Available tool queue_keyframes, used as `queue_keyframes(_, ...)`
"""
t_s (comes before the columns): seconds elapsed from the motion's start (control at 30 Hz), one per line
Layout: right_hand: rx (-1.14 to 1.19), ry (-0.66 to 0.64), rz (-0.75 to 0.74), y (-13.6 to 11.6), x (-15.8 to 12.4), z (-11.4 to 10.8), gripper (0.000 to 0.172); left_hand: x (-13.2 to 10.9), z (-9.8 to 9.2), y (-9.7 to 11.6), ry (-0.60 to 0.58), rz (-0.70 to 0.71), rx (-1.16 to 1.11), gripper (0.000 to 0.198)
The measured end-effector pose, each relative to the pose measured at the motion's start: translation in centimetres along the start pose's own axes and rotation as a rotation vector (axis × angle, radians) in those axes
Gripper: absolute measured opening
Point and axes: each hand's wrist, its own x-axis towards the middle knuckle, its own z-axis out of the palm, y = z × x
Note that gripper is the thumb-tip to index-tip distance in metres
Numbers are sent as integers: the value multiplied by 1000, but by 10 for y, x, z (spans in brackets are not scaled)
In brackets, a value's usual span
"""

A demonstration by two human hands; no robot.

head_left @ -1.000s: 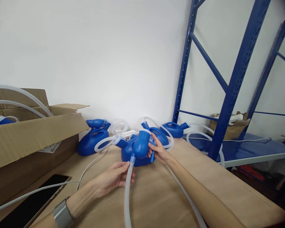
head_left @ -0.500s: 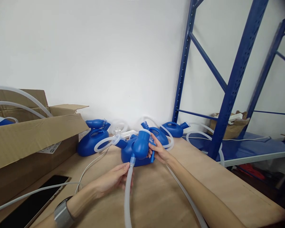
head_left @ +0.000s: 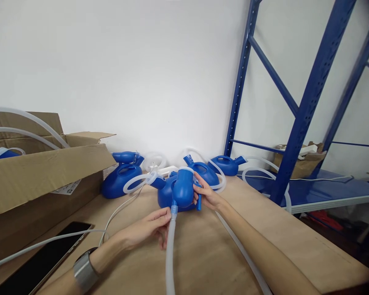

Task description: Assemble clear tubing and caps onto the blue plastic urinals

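Note:
My right hand (head_left: 207,192) is closed around the side of a blue plastic urinal cup (head_left: 183,188), its wide mouth tilted up and away. A small blue tab (head_left: 199,201) hangs by those fingers. From the cup's narrow lower end a clear corrugated hose (head_left: 170,258) runs down toward me. At its upper joint, the thumb and forefinger of my left hand (head_left: 158,223) pinch against the hose; the other fingers curl loosely below. Just behind the cup, partly hidden, sits a blue urinal bottle (head_left: 163,198).
Other blue urinal bottles (head_left: 118,182) with coiled hoses stand along the wall. An open cardboard box (head_left: 46,180) and a black phone (head_left: 46,258) lie left, with a white cable (head_left: 49,244) crossing over. At right rises a blue metal rack (head_left: 304,110). Another hose (head_left: 242,250) passes under my right forearm.
The view has shifted slightly. My left hand's lower fingers, earlier showing past the hose's right side, now show only on its left. My right hand keeps its hold on the cup.

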Motion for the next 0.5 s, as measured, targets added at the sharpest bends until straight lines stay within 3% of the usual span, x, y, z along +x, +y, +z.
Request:
queue_keyframes(0.2, -24, -9, 12, 3, 1, -3, 121, 6, -6, -5, -23, 31, 119, 55)
queue_keyframes(0.5, -33, 66, 0, -2, 1, 0, 112, 9, -12, -8, 94, 30, 106, 56)
